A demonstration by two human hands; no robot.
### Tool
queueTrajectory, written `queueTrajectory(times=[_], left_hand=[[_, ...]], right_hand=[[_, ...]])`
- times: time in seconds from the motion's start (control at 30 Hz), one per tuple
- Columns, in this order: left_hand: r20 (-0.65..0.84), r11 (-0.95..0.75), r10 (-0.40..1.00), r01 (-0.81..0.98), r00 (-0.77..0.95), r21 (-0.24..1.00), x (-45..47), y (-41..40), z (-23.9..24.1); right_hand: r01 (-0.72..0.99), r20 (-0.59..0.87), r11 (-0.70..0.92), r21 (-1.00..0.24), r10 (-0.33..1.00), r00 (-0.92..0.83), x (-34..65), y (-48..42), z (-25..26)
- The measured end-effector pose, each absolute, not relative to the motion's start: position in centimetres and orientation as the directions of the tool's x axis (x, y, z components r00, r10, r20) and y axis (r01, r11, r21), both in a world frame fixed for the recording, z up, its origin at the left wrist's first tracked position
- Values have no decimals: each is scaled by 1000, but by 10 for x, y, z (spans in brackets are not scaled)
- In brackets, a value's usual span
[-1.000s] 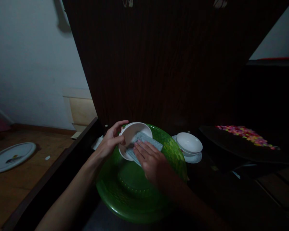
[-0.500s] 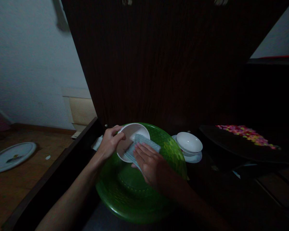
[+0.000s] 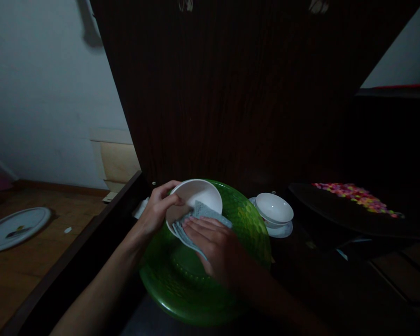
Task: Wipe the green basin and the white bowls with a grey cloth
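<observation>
A white bowl point(image 3: 206, 194) is tilted over a large green basin point(image 3: 175, 298), its inside facing me. My left hand point(image 3: 158, 207) grips the bowl by its left rim, thumb inside and fingers behind. With my right hand point(image 3: 210, 238) I press a grey-blue cloth point(image 3: 205, 212) against the lower part of the bowl's inside. The cloth is pinched over the near rim, and the thumb is mostly hidden beneath it. Both hands are above the basin.
Right of the basin, white bowls point(image 3: 273, 207) sit stacked on a saucer point(image 3: 282, 231). A dark board point(image 3: 231, 93) rises behind. Colourful small pieces point(image 3: 357, 197) lie on a dark surface at right. A white oval lid-like object point(image 3: 17, 228) rests on the wooden floor at left.
My right hand and the cloth have slid down and left along the bowl's inside toward the near rim. The bowl has shifted and turned slightly in my left hand.
</observation>
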State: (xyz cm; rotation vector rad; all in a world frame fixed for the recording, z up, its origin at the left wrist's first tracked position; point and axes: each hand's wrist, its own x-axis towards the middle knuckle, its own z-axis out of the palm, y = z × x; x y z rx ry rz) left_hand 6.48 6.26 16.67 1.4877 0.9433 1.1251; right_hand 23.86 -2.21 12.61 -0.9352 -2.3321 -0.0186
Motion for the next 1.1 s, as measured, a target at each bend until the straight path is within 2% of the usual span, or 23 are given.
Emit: queueTrajectory(times=[0.13,0.23,0.43,0.57,0.73,0.77,0.83,0.9,1.0,1.1], left_hand=[[95,-131,942,92,323,987,61,62,170],[84,-157,939,199,332,967,58,64,171],[261,-327,926,237,273,915,61,65,168],[411,-449,889,208,205,869,65,62,164],[505,-534,842,167,191,829,68,60,162],[521,-549,833,165,185,820,68,59,161],[540,-564,825,174,167,807,68,59,161],[539,-558,830,182,146,810,68,60,161],[510,-524,852,169,122,835,67,61,163],[404,-427,900,136,167,894,66,62,166]], right_hand=[[693,462,721,-21,622,-632,250,-21,125],[724,430,686,65,636,-641,255,-23,125],[731,415,673,112,637,-650,253,-22,119],[700,471,714,-27,626,-621,239,-24,118],[562,495,699,-441,712,-497,226,-33,136],[540,492,678,-498,734,-468,224,-33,139],[526,492,662,-535,750,-443,222,-33,140],[554,519,687,-471,723,-455,222,-30,136],[663,579,700,-264,665,-471,226,-23,124],[743,576,665,-74,637,-513,235,-17,118]])
